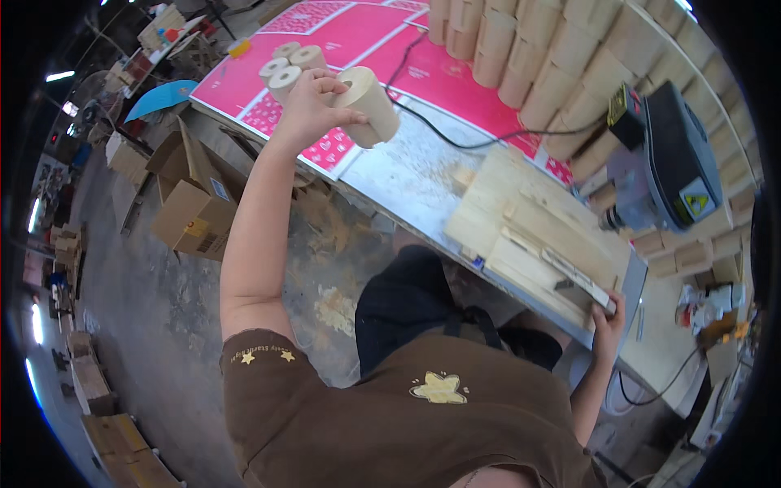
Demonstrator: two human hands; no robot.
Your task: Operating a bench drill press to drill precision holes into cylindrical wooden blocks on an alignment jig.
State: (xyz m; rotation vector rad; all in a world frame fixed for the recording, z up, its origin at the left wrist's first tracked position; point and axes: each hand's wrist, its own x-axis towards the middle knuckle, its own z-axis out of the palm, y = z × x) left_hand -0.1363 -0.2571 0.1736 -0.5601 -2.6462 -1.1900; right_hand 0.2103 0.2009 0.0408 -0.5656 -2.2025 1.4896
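The left hand (pixel 315 107) grasped a wooden cylinder (pixel 376 112) — other cylinders (pixel 312 61) clustered nearby. The right hand (pixel 606 321) clutched a bar (pixel 582 281) by its end.

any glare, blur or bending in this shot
In the head view, light strips along the left rim blow out white; same view, corners black and outer scene warped; again head view, the left hand and pale cylinder look fairly clear, the far upper-left clutter dim and soft
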